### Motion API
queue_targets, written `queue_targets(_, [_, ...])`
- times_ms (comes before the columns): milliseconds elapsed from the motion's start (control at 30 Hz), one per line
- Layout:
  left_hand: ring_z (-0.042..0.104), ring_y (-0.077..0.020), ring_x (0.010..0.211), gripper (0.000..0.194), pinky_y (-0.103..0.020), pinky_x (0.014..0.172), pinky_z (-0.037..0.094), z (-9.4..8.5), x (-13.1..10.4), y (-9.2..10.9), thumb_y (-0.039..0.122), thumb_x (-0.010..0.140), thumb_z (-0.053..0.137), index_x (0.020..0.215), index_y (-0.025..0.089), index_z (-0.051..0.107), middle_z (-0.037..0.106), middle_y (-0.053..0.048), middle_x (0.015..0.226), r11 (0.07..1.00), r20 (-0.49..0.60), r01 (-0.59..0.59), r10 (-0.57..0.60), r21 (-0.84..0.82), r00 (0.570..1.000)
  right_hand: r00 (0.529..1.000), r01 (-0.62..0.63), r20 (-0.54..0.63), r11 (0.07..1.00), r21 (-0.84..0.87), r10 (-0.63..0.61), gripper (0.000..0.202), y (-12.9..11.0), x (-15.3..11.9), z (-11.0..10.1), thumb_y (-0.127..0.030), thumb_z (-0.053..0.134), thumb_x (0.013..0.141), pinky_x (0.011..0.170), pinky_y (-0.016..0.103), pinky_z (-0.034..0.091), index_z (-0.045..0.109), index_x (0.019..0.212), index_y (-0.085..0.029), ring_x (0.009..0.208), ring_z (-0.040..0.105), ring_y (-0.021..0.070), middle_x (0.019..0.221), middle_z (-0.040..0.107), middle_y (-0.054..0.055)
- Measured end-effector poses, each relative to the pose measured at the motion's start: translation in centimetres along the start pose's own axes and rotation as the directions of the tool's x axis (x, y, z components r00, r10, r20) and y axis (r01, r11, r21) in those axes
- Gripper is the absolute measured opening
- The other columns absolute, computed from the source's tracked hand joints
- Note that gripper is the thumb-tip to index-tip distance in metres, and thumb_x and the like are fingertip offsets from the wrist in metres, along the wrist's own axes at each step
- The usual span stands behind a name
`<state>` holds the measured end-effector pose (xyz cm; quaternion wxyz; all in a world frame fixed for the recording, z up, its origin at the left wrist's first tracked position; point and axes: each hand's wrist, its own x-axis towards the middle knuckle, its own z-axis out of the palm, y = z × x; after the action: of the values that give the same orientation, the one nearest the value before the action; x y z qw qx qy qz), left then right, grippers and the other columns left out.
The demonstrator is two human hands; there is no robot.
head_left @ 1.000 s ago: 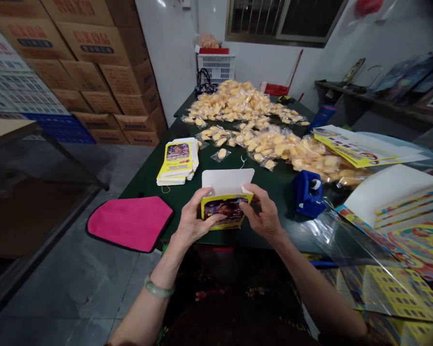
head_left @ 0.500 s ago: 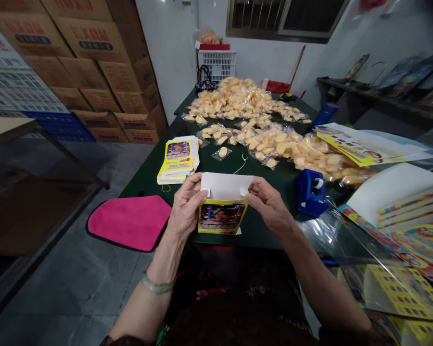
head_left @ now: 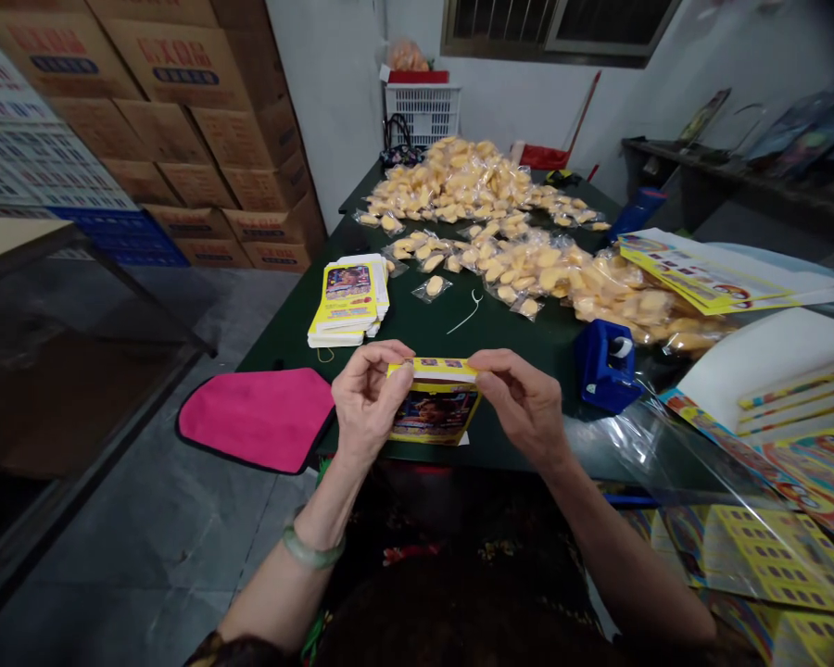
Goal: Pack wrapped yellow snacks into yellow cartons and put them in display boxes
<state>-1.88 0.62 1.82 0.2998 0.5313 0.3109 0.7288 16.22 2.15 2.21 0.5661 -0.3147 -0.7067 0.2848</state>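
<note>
One yellow box point(head_left: 435, 421) sits at the near edge of the green table point(head_left: 413, 326), its top flap point(head_left: 439, 364) bent over but not fully closed; the left hand point(head_left: 367, 400) and right hand point(head_left: 526, 405) each pinch one end. Beyond, stacked cartons point(head_left: 351, 295) look flat, not made up, and wrapped biscuits point(head_left: 459, 181) lie loose.

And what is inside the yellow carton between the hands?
In the yellow carton, only a dark gap shows below the lid flap. The contents are hidden: the left hand and right hand hold the flap over the opening.
</note>
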Motion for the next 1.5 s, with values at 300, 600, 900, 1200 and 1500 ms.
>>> queue_targets(300, [0.061,-0.0142,0.079,0.011,-0.023,0.065,0.048,-1.7,1.1,2.4,0.027,0.079,0.067,0.083,0.018,0.071,0.066,-0.007,0.087,0.982,0.231,0.023,-0.066,0.186,0.971,0.992,0.107,-0.035,0.97,-0.218,-0.118,0.013,-0.7,-0.2,0.8,-0.021,0.052,0.088,0.053,0.022,0.05,0.063,0.095,-0.02,0.063,0.06,0.0115,0.08,0.066,0.003])
queue_targets(600, [0.065,-0.0204,0.085,0.014,-0.037,0.076,0.054,-2.3,-0.4,-0.8,0.031,0.078,0.068,0.084,0.019,0.072,0.063,-0.008,0.094,0.995,0.146,-0.016,0.03,-0.101,0.989,0.894,0.39,-0.106,0.872,-0.294,-0.436,0.02,1.2,-1.6,2.9,-0.02,0.047,0.09,0.071,0.035,0.055,0.061,0.104,-0.022,0.085,0.065,0.0194,0.096,0.065,0.009])
queue_targets(900, [0.066,-0.0156,0.08,0.022,-0.029,0.069,0.056,-1.8,-0.4,-0.7,0.014,0.063,0.08,0.078,0.017,0.064,0.064,-0.005,0.092,0.985,0.15,-0.17,0.164,0.029,0.975,0.854,0.42,-0.203,0.865,-0.275,-0.479,0.021,2.4,-2.3,4.5,-0.016,0.047,0.09,0.073,0.038,0.054,0.055,0.106,-0.025,0.094,0.061,0.0196,0.107,0.059,0.01])
queue_targets(1200, [0.064,-0.0144,0.086,0.029,-0.029,0.077,0.052,-0.2,0.1,-2.5,0.011,0.064,0.078,0.087,0.019,0.062,0.065,-0.003,0.093,0.853,0.005,-0.402,0.425,0.333,0.905,0.955,0.087,-0.249,0.956,-0.281,-0.16,0.035,3.7,-1.6,0.1,-0.026,0.054,0.086,0.064,0.027,0.052,0.053,0.12,-0.019,0.079,0.063,0.0137,0.112,0.057,0.012])
queue_targets(1500, [0.063,-0.0144,0.085,0.034,-0.027,0.073,0.051,0.3,0.0,-3.1,0.008,0.065,0.076,0.092,0.019,0.058,0.063,-0.004,0.095,0.719,0.112,-0.497,0.513,0.485,0.851,0.518,-0.73,-0.755,0.668,-0.146,0.402,0.016,7.9,-1.7,-15.9,-0.029,0.065,0.068,0.056,0.024,0.041,0.065,0.07,-0.012,0.06,0.052,0.0136,0.057,0.056,0.0])
